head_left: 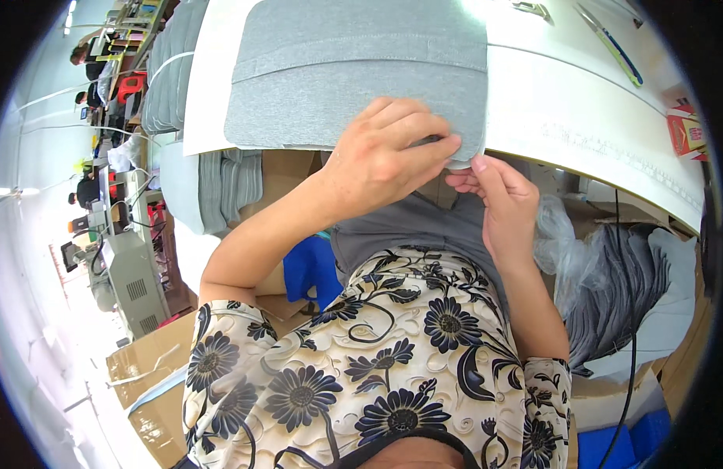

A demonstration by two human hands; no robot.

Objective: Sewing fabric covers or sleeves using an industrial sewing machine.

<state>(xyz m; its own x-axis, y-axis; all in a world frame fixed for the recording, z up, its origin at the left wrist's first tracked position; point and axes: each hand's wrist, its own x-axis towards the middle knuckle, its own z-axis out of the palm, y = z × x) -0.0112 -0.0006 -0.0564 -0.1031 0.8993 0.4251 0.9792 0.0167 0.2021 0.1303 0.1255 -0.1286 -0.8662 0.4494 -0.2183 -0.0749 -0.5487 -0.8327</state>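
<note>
A grey fabric piece (361,59) with rounded corners and a stitched seam across it lies flat on the white table, its near edge at the table's front. My left hand (389,152) rests over the near right part of the piece, fingers bent together and closed at its edge. Just to the right, my right hand (504,191) pinches the same near corner between thumb and forefinger, its other fingers curled below. What lies between the left fingertips is partly hidden.
Stacked grey fabric (174,78) stands left of the white table (565,94). Blue-handled snips (619,55) and a red box (684,133) lie on the right. Below are dark grey cloth pieces (611,289), clear plastic (561,242) and a hanging black cable (632,336). People sit far left.
</note>
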